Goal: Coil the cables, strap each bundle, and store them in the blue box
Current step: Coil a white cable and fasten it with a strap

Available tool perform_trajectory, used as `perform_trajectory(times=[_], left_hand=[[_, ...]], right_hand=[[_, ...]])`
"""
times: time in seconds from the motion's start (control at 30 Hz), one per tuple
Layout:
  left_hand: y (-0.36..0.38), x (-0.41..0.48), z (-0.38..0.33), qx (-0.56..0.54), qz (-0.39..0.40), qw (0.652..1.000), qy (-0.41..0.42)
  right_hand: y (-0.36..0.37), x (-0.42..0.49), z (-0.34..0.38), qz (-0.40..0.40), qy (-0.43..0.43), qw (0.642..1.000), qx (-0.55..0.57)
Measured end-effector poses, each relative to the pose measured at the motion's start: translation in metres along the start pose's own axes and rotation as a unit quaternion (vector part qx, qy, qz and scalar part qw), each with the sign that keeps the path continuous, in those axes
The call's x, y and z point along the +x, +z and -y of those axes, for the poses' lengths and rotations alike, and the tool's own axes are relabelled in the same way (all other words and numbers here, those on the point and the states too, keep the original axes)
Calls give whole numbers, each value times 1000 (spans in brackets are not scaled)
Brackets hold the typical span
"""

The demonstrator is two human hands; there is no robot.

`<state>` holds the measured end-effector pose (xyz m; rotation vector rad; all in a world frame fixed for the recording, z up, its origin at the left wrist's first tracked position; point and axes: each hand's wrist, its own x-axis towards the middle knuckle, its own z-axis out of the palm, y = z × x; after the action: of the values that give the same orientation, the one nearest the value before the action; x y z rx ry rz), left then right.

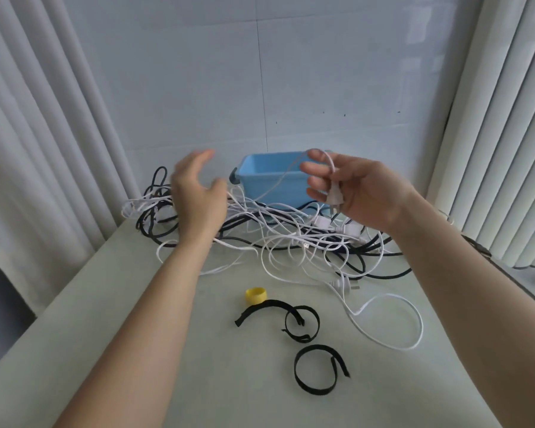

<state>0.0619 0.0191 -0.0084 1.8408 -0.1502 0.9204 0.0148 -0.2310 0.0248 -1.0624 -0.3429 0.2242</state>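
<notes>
A white plug (335, 196) is being pinched between the thumb and curled fingers of the right hand (357, 193), which is being held up at about one o'clock from the middle of the table (121, 350), just in front of the blue box (266, 180). The plug's thin white cable (283, 177) is being carried over the index finger and is being let down across the box front into the heap. The left hand (198, 196) is being held wide open at eleven o'clock, fingers spread and lightly bent, with nothing in its grasp; it is being shown blurred, above the left part of the heap. The blue box is being kept at twelve o'clock, at the far edge of the table by the wall. The tangle of white and black cables (291, 242) is being spread from ten to two o'clock, right up against the box's near side. A yellow strap roll (255, 296) is being left near the table's middle, with one looped black strap (301, 324) touching it at four o'clock and a second black strap (317, 372) lying apart at five o'clock. Another plug (342, 284) is lying at three o'clock.
</notes>
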Motion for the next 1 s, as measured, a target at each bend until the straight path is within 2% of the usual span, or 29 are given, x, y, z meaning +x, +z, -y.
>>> perform_trajectory(times=[0.07, 0.17, 0.3, 0.4, 0.53, 0.63, 0.73, 0.83, 0.9, 1.0], left_hand=[[9, -9, -15, -18, 119, 992, 36], [21, -22, -26, 66, 266, 961, 43], [26, -34, -29, 116, 386, 915, -10], [23, -37, -24, 101, 430, 896, -39], [20, -37, -24, 79, 482, 873, 2], [14, -33, -31, 62, 501, 862, 35], [6, -24, -34, 25, 504, 863, 37], [0, -19, -37, -52, 448, 893, 12], [0, -18, -39, -105, 402, 909, -35], [2, -14, -37, -199, 351, 906, -126]], right_hand=[[10, -6, 4, 47, -2, 999, -26], [18, -11, 8, 115, -5, 992, -47], [28, -14, 11, 201, -23, 979, 10], [32, -13, 12, 158, -73, 984, 35], [28, -6, 11, 9, -150, 988, 37], [17, 0, 12, -107, -193, 975, -24], [-1, 5, 13, -176, -206, 943, -193], [-14, 5, 12, -192, -135, 925, -300], [-15, 4, 8, -184, -91, 925, -321], [-9, 2, 1, -173, -59, 931, -316]])
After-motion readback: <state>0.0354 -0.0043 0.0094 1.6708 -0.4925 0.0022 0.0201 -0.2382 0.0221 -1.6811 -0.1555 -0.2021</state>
